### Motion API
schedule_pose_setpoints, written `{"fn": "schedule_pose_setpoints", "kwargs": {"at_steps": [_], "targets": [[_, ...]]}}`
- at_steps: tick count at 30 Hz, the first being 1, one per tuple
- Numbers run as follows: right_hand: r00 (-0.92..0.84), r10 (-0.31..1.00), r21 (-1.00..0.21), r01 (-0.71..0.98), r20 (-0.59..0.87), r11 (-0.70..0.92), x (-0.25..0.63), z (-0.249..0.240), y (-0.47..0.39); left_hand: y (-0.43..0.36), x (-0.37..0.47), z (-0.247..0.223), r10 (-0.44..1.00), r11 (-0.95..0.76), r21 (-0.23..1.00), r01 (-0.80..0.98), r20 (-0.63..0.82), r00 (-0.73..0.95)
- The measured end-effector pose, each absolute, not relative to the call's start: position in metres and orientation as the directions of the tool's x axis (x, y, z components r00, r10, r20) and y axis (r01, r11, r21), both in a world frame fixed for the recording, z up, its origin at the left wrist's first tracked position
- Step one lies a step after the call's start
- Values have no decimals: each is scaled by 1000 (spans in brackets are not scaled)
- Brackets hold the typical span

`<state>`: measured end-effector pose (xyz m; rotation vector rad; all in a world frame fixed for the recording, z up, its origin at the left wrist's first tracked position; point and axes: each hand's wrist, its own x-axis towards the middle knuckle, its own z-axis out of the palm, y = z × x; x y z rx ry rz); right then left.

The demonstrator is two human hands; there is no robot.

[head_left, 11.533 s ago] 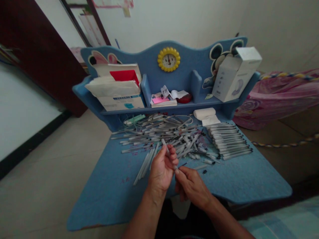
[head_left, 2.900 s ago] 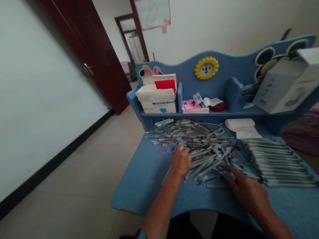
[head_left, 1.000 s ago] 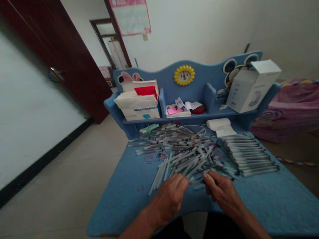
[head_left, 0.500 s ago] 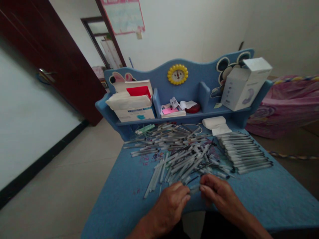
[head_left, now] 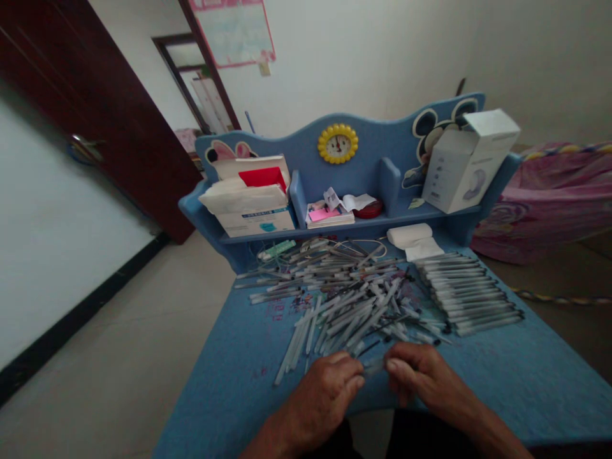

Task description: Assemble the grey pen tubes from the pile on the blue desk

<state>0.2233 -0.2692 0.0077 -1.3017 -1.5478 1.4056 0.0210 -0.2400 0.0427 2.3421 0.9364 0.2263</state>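
Near the table's front edge, my left hand is closed on one end of a translucent pen barrel. Fingers and thumb of my right hand pinch its other end. Only the short stretch between the hands shows, so what the fingertips cover is hidden. Just beyond them lies a loose pile of pale pen barrels, with several dark thin pieces and black caps among them. On the right, a neat row of pens with black ends lies side by side.
The blue table has a raised shelf at its back. On it stand a mask box, a stack of papers and a white carton. A white paper roll lies under the shelf.
Both hands have sunk very slightly, still on the same barrel. The camera view has shifted a little; the pile and the row look unchanged.
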Motion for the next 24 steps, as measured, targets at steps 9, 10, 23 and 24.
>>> {"fn": "schedule_pose_setpoints", "kwargs": {"at_steps": [9, 10, 23, 24], "targets": [[-275, 949, -982, 149, -154, -117, 220, 3, -266, -237, 20, 40, 671, -576, 572, 584, -76, 737], [-253, 954, -978, 171, -159, -117, 220, 2, -266, -237, 20, 41, 676, -572, 572, 587, -76, 733], [-201, 963, -962, 241, -177, -126, 217, 0, -265, -236, 19, 37, 690, -552, 599, 580, -62, 721], [-194, 965, -955, 271, -174, -118, 217, 0, -264, -235, 19, 37, 691, -551, 603, 577, -59, 721]]}}
